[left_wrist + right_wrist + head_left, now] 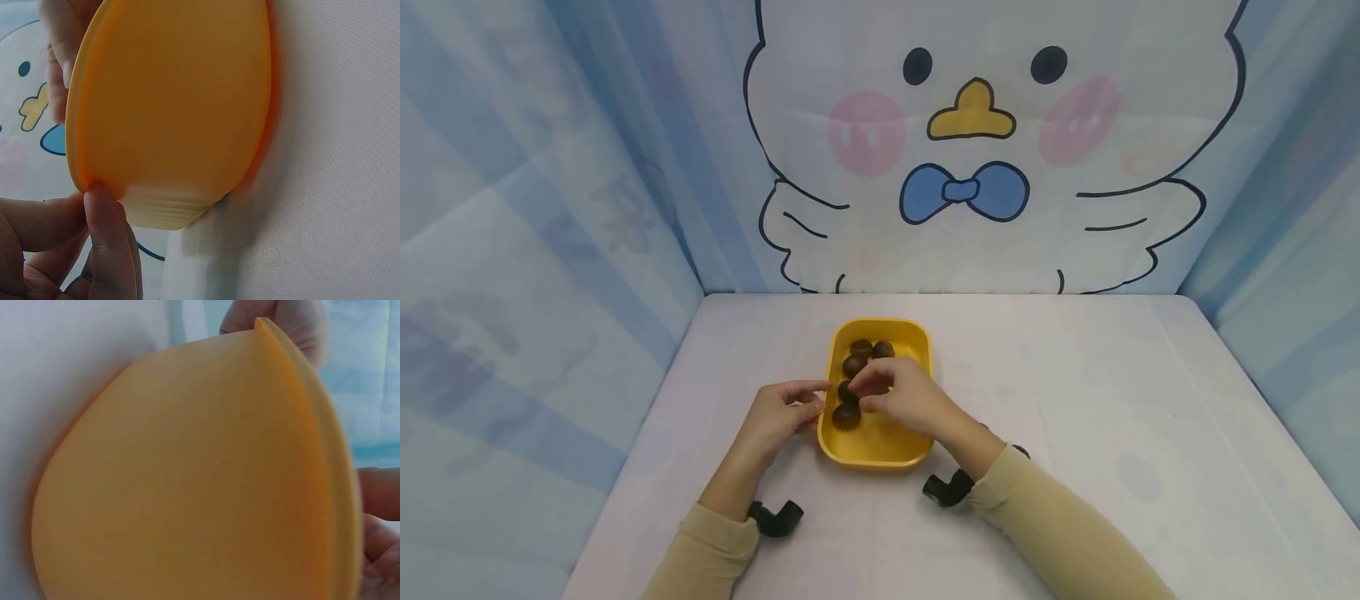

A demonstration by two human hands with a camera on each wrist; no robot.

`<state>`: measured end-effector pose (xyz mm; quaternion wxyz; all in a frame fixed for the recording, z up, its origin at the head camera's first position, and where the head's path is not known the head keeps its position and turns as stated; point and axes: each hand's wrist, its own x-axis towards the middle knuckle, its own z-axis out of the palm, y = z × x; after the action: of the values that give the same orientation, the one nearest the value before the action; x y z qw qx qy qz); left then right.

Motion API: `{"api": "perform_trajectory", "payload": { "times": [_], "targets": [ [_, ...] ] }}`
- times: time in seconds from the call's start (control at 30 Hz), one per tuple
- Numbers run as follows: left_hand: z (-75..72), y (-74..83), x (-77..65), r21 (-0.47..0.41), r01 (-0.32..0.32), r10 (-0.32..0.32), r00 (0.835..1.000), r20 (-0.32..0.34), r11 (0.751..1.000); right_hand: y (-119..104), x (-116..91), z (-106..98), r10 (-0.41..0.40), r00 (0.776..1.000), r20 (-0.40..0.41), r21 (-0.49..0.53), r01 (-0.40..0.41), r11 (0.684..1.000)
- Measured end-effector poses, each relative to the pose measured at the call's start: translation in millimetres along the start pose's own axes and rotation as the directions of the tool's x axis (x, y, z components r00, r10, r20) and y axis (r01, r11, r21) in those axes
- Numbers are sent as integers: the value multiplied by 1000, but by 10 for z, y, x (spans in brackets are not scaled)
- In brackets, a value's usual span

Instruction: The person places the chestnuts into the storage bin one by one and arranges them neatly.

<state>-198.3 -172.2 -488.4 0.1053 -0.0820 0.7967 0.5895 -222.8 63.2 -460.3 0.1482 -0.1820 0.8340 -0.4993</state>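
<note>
A yellow tray [880, 454] lies on the table, holding several round, dark brown balls [846, 417] along its left and far side. At its left edge my left hand [782, 412] pinches the rim; the left wrist view shows the thumb [103, 206] pressed on the outer wall just below it. My right hand [910, 392] reaches over the tray from the right, with its curled index finger and thumb at one ball in the left row. In the right wrist view, the tray's wall hides the balls and most of this hand [381, 531].
A black curved piece [777, 518] shows beside the left wrist, and another [947, 489] beside the right. The pale table [1112, 400] meets a printed cloth backdrop [962, 250] behind the tray, with blue cloth walls at both sides.
</note>
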Motion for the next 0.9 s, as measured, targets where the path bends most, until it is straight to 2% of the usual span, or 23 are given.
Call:
{"api": "perform_trajectory", "payload": {
  "times": [0.33,0.47,0.9],
  "targets": [
    [18,15,-4,-9,14,-14,1000,-14,1000,-25,-193,-242,-16,999,-35,2,17,1000],
    [25,13,-1,-10,14,-14,1000,-16,1000,0,-292,-343,-16,999,-48,25,18,1000],
    [31,4,-6,-13,10,-11,1000,-26,1000,124,-580,-655,-10,997,-83,8,11,1000]
  ]
}}
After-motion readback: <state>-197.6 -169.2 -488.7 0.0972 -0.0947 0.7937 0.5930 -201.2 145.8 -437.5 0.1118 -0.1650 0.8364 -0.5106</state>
